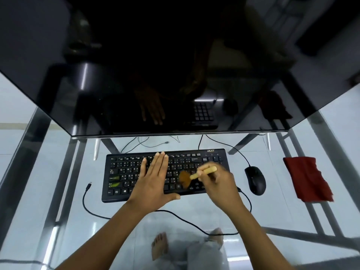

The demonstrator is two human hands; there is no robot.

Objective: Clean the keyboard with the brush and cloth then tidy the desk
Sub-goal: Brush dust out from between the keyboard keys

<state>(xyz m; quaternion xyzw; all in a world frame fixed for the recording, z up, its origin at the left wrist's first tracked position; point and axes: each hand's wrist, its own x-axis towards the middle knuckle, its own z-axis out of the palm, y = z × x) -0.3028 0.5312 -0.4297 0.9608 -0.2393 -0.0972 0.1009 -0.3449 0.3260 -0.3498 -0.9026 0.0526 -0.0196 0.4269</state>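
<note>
A black keyboard (pixel 120 172) lies flat on the glass desk (pixel 48 182), in front of the monitor. My left hand (pixel 153 180) rests flat on the middle keys, fingers straight and together, holding nothing. My right hand (pixel 220 184) grips a brush (pixel 204 172) by its pale wooden handle. The brown bristles touch the keys right of centre and look blurred. A red cloth (pixel 307 178) lies crumpled on the desk at the far right, apart from both hands.
A large dark monitor (pixel 175 65) fills the back of the desk. A black mouse (pixel 255 180) sits between keyboard and cloth. A loose black cable (pixel 85 203) with a USB plug curls around the keyboard's front. Bare feet show through the glass below.
</note>
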